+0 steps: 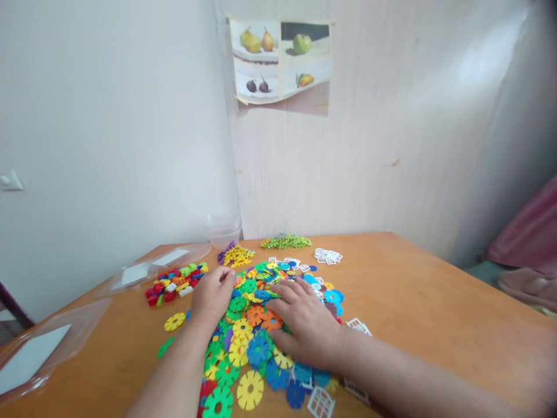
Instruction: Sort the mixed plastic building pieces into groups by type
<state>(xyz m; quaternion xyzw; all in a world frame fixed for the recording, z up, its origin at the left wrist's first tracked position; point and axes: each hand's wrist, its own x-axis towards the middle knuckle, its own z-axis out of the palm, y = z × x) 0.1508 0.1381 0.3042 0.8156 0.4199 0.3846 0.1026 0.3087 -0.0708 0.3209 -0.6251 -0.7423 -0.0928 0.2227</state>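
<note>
A heap of flat, notched plastic discs point(250, 390) in green, yellow, blue and orange spreads over the table in front of me. My left hand point(213, 296) rests at the heap's left side with its fingers curled in; whatever they may hold is hidden. Across the middle of the heap lies my right hand point(304, 319), palm down, fingers apart and touching the discs. White lattice window pieces point(321, 402) are mixed in along the heap's right and near edges. A lone yellow disc point(174, 321) lies left of my left forearm.
Small building bricks point(169, 285) are piled to the left. Farther back stand yellow and purple pieces point(237, 254), a green pile point(287, 241), white lattice pieces point(328, 256) and a clear tub point(223, 233). Clear plastic lids point(82, 331) line the table's left edge.
</note>
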